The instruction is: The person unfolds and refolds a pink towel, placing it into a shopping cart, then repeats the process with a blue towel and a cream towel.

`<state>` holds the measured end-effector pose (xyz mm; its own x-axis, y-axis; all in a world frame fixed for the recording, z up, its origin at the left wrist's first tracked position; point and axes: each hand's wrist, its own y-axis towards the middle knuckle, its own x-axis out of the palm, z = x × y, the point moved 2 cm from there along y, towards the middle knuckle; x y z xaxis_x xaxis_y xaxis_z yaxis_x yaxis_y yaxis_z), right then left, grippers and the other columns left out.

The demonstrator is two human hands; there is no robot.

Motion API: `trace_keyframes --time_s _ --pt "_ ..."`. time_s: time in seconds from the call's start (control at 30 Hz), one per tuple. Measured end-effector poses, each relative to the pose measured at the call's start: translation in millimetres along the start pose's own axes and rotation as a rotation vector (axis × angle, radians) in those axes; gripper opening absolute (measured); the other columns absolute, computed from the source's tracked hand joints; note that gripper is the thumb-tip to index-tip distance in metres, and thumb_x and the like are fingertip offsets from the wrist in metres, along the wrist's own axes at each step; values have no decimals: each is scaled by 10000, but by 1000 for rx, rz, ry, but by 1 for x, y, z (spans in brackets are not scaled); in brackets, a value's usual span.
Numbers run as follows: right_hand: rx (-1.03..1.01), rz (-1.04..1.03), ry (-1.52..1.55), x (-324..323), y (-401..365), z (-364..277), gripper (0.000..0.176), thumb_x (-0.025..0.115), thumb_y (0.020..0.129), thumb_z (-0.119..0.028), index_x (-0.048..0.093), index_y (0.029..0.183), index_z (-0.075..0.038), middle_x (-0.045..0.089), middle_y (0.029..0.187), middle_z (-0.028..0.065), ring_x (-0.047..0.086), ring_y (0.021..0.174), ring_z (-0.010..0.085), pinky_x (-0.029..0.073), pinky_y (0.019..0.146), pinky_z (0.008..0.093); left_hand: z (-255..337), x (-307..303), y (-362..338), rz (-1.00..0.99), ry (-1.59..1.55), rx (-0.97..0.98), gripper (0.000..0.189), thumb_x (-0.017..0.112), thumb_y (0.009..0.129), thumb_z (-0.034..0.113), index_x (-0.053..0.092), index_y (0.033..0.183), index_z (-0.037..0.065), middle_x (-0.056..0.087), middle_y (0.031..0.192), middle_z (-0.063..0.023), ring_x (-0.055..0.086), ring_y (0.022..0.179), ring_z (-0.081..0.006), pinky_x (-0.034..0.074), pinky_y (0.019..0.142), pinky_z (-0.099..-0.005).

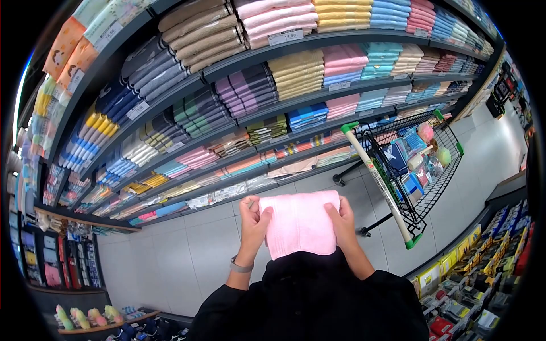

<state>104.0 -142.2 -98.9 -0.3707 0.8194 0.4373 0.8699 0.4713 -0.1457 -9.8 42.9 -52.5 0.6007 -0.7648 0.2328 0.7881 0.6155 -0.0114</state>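
A folded pink towel (300,224) is stretched between my two hands in front of my chest. My left hand (255,219) grips its left edge, thumb on the front face and fingers curled behind. On the opposite side, my right hand (340,215) pinches the upper right edge, its thumb also in front; most of its fingers are hidden behind the cloth. The towel hangs a little crooked, with its lower edge against my black top.
Long shelves (267,116) of folded towels curve across the front. A shopping cart (409,165) holding packaged goods and puffy bath sponges stands to the right. Packaged goods (466,295) fill a display at lower right. Grey floor tiles (170,256) lie below.
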Motion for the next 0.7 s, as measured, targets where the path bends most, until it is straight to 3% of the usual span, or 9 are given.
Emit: trace_keyframes --time_s 0.03,0.13,0.33,0.6,0.7 --pt "-52 -3 14 2 -1 0 442 631 893 -93 438 1273 27 601 1095 92 578 965 126 491 812 250 3 0 0 -1 24 11 340 508 917 -21 361 1219 27 580 1001 -86 564 845 -83 456 709 -190" --pt "44 -60 154 9 -5 -10 571 639 875 -56 333 1351 20 575 1138 97 562 1015 139 490 854 269 6 -2 0 -5 112 37 353 462 911 -21 400 1257 13 564 1033 -67 544 891 -88 442 776 -206" --pt "370 -185 158 12 -8 -8 420 642 851 -46 491 1237 25 596 1157 127 588 1053 198 486 912 311 9 2 -8 6 244 106 292 434 917 26 491 1204 9 541 1044 -36 506 911 -92 419 821 -222" --pt "180 -179 -2 11 -7 -17 265 652 864 -69 598 1113 9 633 1075 75 604 962 143 484 863 274 -12 -5 -4 49 372 206 129 475 978 119 525 1029 12 547 966 -32 495 844 -82 428 772 -227" --pt "99 -184 -83 11 -6 -20 240 658 864 -74 603 1085 5 634 1042 64 594 950 125 480 840 264 -14 -9 -1 28 390 188 114 530 941 91 572 1014 14 592 926 -50 537 841 -110 435 785 -242"
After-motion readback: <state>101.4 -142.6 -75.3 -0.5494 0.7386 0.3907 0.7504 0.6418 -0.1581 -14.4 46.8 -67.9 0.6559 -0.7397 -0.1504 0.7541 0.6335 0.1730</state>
